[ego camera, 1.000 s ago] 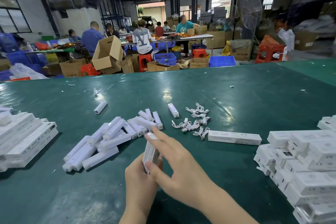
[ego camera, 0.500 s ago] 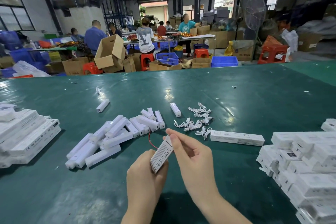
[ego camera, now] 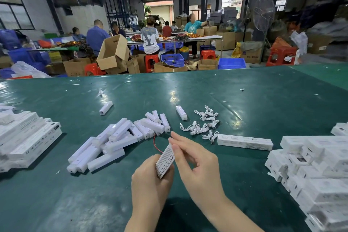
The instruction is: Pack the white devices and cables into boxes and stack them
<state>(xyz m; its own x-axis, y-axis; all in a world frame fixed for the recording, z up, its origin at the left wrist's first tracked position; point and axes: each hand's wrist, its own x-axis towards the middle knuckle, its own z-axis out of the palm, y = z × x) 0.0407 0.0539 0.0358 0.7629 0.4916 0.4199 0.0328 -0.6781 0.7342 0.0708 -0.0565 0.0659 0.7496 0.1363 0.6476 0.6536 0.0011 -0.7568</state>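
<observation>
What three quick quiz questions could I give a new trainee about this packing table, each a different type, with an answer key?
1. True or false: the left hand grips a box by its lower end.
2. Multiple choice: the cables lie (A) beside the left stack, (B) past the lone flat box, farther from the person, (C) in a blue crate.
3. Fill in: the right hand has its fingertips at the box's ____ end.

Key:
1. True.
2. B.
3. Upper.
</observation>
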